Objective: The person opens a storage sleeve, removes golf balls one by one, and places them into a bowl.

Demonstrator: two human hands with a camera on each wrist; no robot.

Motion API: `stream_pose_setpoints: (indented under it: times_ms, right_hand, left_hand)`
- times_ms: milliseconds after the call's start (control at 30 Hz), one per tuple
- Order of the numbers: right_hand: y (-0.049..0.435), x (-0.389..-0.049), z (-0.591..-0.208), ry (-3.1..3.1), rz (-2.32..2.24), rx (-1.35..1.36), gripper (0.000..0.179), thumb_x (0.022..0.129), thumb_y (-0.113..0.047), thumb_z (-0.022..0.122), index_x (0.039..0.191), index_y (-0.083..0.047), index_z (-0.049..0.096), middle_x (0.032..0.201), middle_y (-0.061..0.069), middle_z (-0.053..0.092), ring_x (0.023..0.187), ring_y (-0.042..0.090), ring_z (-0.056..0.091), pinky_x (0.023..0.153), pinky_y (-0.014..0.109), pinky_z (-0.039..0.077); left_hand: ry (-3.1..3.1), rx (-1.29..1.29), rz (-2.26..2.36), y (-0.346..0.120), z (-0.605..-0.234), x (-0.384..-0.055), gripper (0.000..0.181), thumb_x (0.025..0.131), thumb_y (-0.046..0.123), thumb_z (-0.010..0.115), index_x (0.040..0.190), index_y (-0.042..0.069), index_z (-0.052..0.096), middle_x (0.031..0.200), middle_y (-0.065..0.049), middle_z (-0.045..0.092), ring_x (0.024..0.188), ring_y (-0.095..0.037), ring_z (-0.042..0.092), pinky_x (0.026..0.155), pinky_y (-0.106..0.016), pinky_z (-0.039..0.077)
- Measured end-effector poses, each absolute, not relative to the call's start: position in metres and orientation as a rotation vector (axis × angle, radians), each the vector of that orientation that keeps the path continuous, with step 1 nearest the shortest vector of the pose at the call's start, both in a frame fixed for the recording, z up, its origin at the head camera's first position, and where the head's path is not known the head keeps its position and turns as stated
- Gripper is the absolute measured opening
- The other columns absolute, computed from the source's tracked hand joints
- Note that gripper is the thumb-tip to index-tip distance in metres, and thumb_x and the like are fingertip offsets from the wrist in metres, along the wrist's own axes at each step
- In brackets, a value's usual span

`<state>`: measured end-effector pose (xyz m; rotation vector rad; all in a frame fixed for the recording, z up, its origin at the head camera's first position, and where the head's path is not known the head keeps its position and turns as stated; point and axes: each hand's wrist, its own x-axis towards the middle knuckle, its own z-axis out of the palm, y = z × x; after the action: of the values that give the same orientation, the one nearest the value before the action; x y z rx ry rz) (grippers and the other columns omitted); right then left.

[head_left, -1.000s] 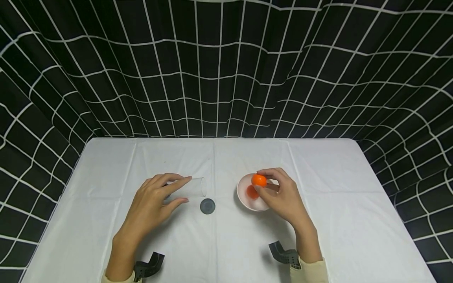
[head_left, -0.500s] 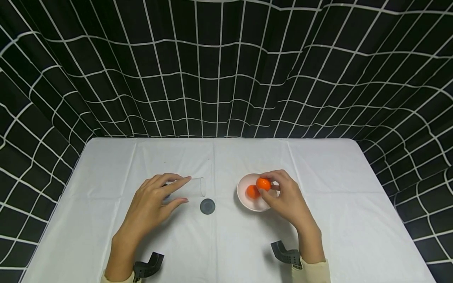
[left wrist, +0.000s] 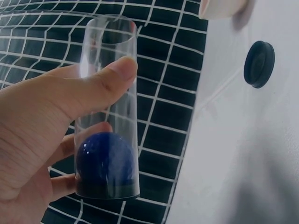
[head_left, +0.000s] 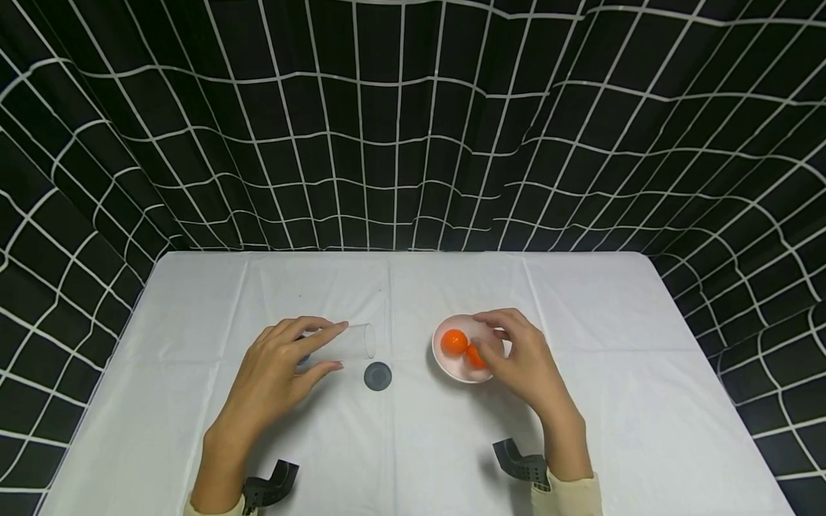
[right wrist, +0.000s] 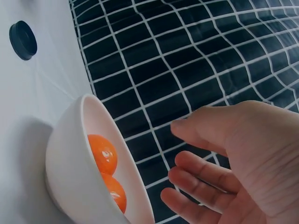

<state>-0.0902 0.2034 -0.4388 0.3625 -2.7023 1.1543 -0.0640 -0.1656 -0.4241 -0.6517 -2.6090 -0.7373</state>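
Observation:
My left hand point(head_left: 277, 365) grips a clear tube point(head_left: 353, 342) that points rightward in the head view. In the left wrist view a blue ball point(left wrist: 105, 158) sits inside it, against the dark closed end; the other end has no cap. On the cloth near the tube's mouth lies a dark round cap point(head_left: 377, 376). A pale bowl point(head_left: 445, 369) contains two orange balls, one to the left point(head_left: 454, 342) and one point(head_left: 476, 356) partly behind my fingers. My right hand point(head_left: 525, 362) hovers over the bowl's right side, fingers apart, with nothing between them in the right wrist view.
A white cloth point(head_left: 413, 444) with creases covers the table. Black curtains point(head_left: 413, 143) with a white grid stand behind and at both sides. A dark bracket point(head_left: 519, 461) is strapped on each wrist.
The orange ball that my right hand held above the bowl is now in it, beside the other, which has shifted up and left. My left hand keeps the tube in place.

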Motion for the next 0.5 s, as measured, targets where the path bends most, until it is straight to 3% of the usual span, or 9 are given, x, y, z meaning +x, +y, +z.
stream_pose_setpoints:
  times_ms: [267, 500]
  right_hand:
    - [0.190, -0.092, -0.441, -2.697, 1.275, 0.369, 0.032, 0.093, -0.007, 0.079, 0.125, -0.006, 0.073, 0.124, 0.012, 0.072, 0.113, 0.033, 0.073, 0.100, 0.051, 0.061]
    - [0.176, -0.091, -0.442, -2.619, 1.506, 0.430, 0.032, 0.095, -0.002, 0.076, 0.126, -0.002, 0.071, 0.125, 0.017, 0.070, 0.111, 0.034, 0.075, 0.092, 0.042, 0.065]
  left_hand:
    - [-2.609, -0.623, -0.820, -0.167, -0.424, -0.063, 0.057, 0.081, 0.029, 0.092, 0.135, 0.028, 0.073, 0.127, 0.006, 0.078, 0.118, -0.019, 0.072, 0.102, -0.046, 0.055]
    - [-2.584, -0.654, -0.753, -0.167, -0.424, -0.064, 0.051, 0.082, 0.026, 0.091, 0.131, 0.025, 0.076, 0.125, 0.003, 0.074, 0.118, -0.025, 0.069, 0.102, -0.048, 0.051]
